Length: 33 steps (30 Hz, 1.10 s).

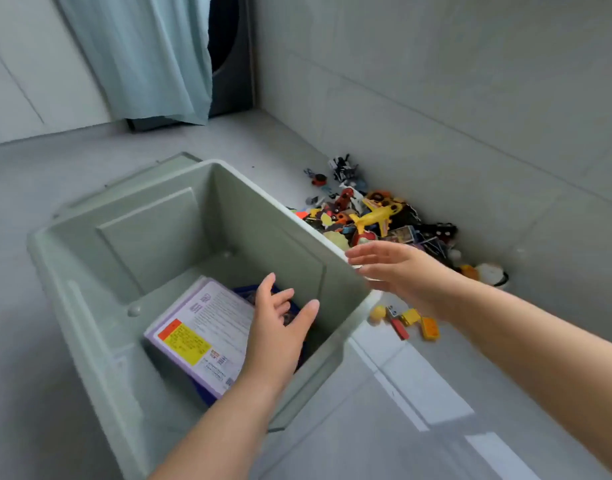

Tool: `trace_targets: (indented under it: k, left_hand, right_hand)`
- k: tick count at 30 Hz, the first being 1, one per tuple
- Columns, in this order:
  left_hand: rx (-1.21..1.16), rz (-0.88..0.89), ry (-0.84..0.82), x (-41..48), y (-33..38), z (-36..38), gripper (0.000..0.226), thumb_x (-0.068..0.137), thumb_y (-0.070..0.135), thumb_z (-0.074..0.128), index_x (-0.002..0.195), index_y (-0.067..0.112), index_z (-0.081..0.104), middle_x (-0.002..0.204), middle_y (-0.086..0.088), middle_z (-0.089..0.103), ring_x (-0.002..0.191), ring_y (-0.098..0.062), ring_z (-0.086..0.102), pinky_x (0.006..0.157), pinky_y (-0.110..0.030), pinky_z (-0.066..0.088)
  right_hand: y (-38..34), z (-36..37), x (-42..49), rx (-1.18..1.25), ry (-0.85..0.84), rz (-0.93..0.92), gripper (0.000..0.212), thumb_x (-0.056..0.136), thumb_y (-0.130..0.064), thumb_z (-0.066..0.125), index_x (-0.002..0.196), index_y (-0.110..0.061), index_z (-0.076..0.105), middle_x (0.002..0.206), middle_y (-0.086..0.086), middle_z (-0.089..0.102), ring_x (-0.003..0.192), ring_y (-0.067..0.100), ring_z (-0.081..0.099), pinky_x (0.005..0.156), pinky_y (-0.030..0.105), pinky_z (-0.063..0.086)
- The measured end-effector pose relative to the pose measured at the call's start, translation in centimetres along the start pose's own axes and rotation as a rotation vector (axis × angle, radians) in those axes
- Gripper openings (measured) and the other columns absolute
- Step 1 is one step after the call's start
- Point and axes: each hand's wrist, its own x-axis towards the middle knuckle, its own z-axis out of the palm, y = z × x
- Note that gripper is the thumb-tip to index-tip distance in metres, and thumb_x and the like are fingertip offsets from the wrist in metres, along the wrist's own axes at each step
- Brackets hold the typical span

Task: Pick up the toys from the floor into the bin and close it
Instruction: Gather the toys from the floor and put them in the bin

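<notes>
Presently, one open-topped pale green bin [152,237] stands on the grey floor [401,410]. The left hand [276,334] is above its interior, fingers loosely spread and wide. Just left of and beneath that hand, a purple printed box [200,327] with an orange-and-yellow label leans on the bin's bottom, over a dark blue item [242,291] that is largely hidden. The right hand [401,271] is at the bin's right rim, fingers straight and spread wide. Beyond that hand, against the wall, lies a heap of mixed toys [342,202], a yellow aeroplane [375,218] on top. Below the right wrist, a small cluster of yellow and red blocks [411,322] lies on the floor just beside the bin. A matching green lid [152,168] lies beyond the bin. Farther off hangs a pale blue curtain [141,53].
</notes>
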Motion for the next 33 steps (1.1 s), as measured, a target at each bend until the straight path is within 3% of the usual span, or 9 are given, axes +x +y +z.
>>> trace_targets:
  k: [5, 10, 14, 17, 22, 26, 27, 30, 33]
  left_hand:
    - [-0.048, 0.15, -0.25, 1.0, 2.1, 9.2, 0.052, 0.087, 0.02, 0.063, 0.126, 0.035, 0.033, 0.118, 0.009, 0.053, 0.11, -0.004, 0.052, 0.096, -0.025, 0.043]
    - [-0.049, -0.04, -0.365, 3.5, -0.9, 19.1, 0.058, 0.087, 0.02, 0.064, 0.135, 0.025, 0.032, 0.112, 0.005, 0.049, 0.104, -0.017, 0.056, 0.074, -0.016, 0.047]
    - [0.04, -0.239, -0.332, 6.0, -6.9, 24.6, 0.066, 0.084, 0.016, 0.068, 0.138, 0.018, 0.031, 0.118, -0.005, 0.048, 0.102, -0.021, 0.055, 0.091, -0.029, 0.047]
    - [0.077, -0.305, -0.247, 8.1, -10.9, 27.2, 0.068, 0.081, 0.013, 0.071, 0.138, 0.016, 0.033, 0.114, -0.006, 0.049, 0.101, -0.019, 0.053, 0.088, -0.028, 0.043]
    - [0.096, -0.381, -0.119, 10.8, -15.6, 30.7, 0.067, 0.08, 0.01, 0.07, 0.137, 0.013, 0.035, 0.108, -0.003, 0.05, 0.094, -0.014, 0.052, 0.074, -0.019, 0.043]
    - [0.051, -0.448, -0.053, 12.3, -16.0, 32.3, 0.06, 0.084, 0.012, 0.067, 0.136, 0.016, 0.037, 0.112, -0.005, 0.051, 0.092, -0.009, 0.052, 0.066, -0.011, 0.039]
    - [0.037, -0.462, -0.043, 12.6, -15.7, 32.6, 0.06, 0.084, 0.014, 0.066, 0.136, 0.018, 0.037, 0.115, -0.006, 0.051, 0.098, -0.011, 0.052, 0.067, -0.011, 0.039]
    - [-0.003, -0.462, -0.042, 13.6, -13.8, 33.4, 0.054, 0.086, 0.018, 0.065, 0.133, 0.026, 0.038, 0.119, -0.001, 0.052, 0.094, 0.0, 0.052, 0.066, -0.009, 0.04]
    - [-0.049, -0.445, -0.091, 14.3, -11.8, 34.2, 0.049, 0.086, 0.02, 0.064, 0.128, 0.027, 0.041, 0.121, 0.002, 0.053, 0.094, 0.001, 0.055, 0.076, -0.014, 0.045]
  right_hand:
    - [7.2, -9.8, -3.8, 0.107, 0.278, 0.131, 0.026, 0.088, 0.004, 0.055, 0.094, -0.02, 0.063, 0.099, 0.002, 0.063, 0.088, 0.011, 0.059, 0.073, 0.025, 0.047]
    - [15.9, -15.4, -2.2, 0.13, 0.338, 0.265, 0.023, 0.086, 0.002, 0.058, 0.096, -0.019, 0.06, 0.091, 0.001, 0.06, 0.087, 0.013, 0.055, 0.074, 0.03, 0.048]
    - [23.2, -17.8, 2.2, -0.108, 0.244, 0.331, 0.036, 0.079, -0.011, 0.071, 0.106, -0.027, 0.053, 0.11, 0.007, 0.053, 0.095, 0.02, 0.056, 0.076, 0.034, 0.051]
    - [27.7, -18.7, 6.6, -0.204, 0.27, 0.311, 0.062, 0.077, -0.022, 0.073, 0.129, -0.026, 0.039, 0.112, 0.005, 0.045, 0.098, 0.022, 0.053, 0.081, 0.038, 0.051]
    - [31.7, -18.1, 14.1, 0.286, 0.434, 0.58, 0.075, 0.079, -0.036, 0.07, 0.13, -0.002, 0.027, 0.106, 0.014, 0.05, 0.081, 0.026, 0.057, 0.069, 0.042, 0.056]
    - [33.7, -16.9, 17.7, 0.289, 0.512, 0.523, 0.055, 0.079, -0.023, 0.068, 0.12, -0.003, 0.037, 0.1, 0.007, 0.049, 0.094, 0.027, 0.055, 0.074, 0.034, 0.045]
    - [33.8, -16.6, 18.0, 0.3, 0.505, 0.492, 0.046, 0.078, -0.021, 0.064, 0.115, -0.003, 0.043, 0.098, 0.007, 0.052, 0.093, 0.026, 0.055, 0.074, 0.032, 0.043]
    - [33.3, -16.7, 17.3, 0.404, 0.526, 0.486, 0.059, 0.065, -0.031, 0.054, 0.114, 0.002, 0.048, 0.094, 0.012, 0.055, 0.085, 0.025, 0.055, 0.072, 0.032, 0.045]
    - [31.7, -17.2, 14.0, 0.482, 0.533, 0.36, 0.037, 0.076, -0.024, 0.057, 0.104, -0.003, 0.045, 0.086, 0.006, 0.052, 0.078, 0.021, 0.052, 0.065, 0.027, 0.043]
